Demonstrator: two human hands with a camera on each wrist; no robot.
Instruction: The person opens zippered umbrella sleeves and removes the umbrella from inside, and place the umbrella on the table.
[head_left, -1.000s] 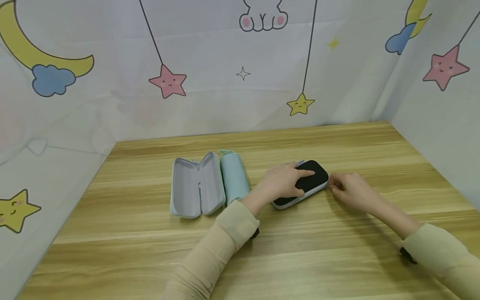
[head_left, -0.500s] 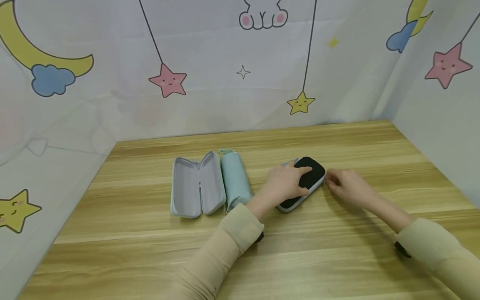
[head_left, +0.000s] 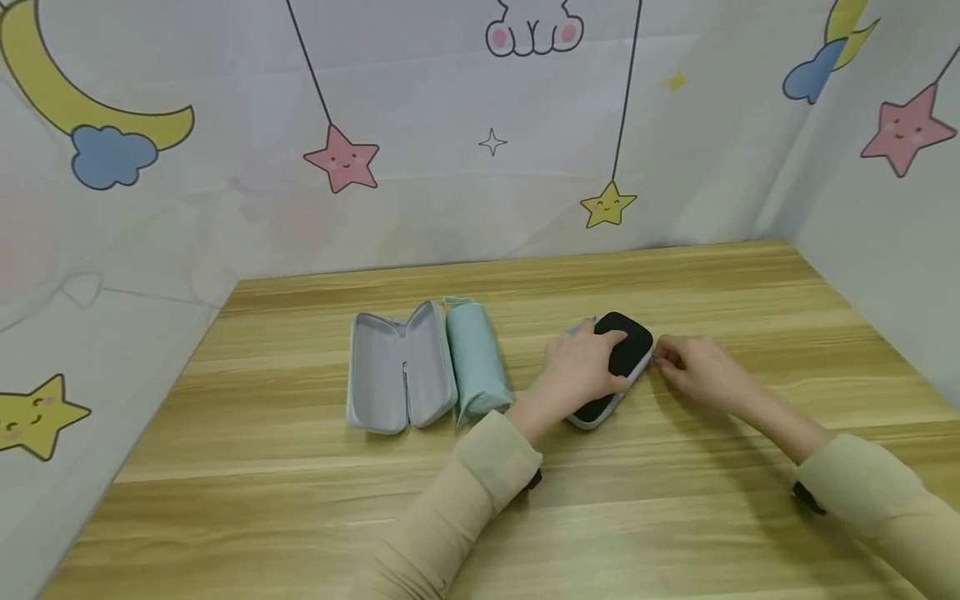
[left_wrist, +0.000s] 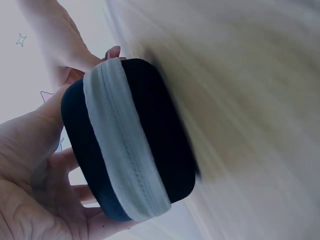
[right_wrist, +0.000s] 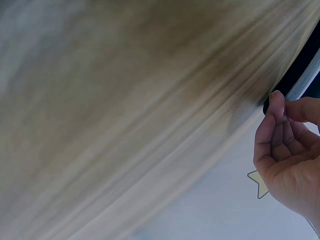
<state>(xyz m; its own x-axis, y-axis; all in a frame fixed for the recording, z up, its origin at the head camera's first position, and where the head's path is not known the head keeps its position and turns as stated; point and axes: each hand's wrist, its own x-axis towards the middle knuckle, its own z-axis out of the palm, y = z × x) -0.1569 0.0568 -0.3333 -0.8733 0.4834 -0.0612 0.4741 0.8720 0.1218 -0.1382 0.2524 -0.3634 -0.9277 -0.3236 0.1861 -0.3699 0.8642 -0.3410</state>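
A black zip case [head_left: 632, 342] with a pale grey zipper band [left_wrist: 117, 130] lies at a slant on the table. My left hand [head_left: 579, 367] reaches over it from the left and grips its sides, thumb on the near side and fingers towards the far one. At the case's far right corner, my right hand [head_left: 697, 371] has thumb and index finger pinched together at the end of the zipper band [right_wrist: 306, 80]. The zipper pull there is mostly hidden by the fingertips. A bit of light blue strap [head_left: 581, 327] shows beyond the left fingers.
Left of the hands, a light blue hard case [head_left: 378, 375] stands spread open with its grey lining showing. Beside it lies a light blue cylindrical pouch [head_left: 477, 354] with a loop at its far end, close to my left wrist. A printed curtain [head_left: 420, 217] borders the wooden table [head_left: 300, 517].
The black case has turned under my left hand, its near end swinging right and towards me. My right hand keeps its pinch at the corner, slightly farther up in view.
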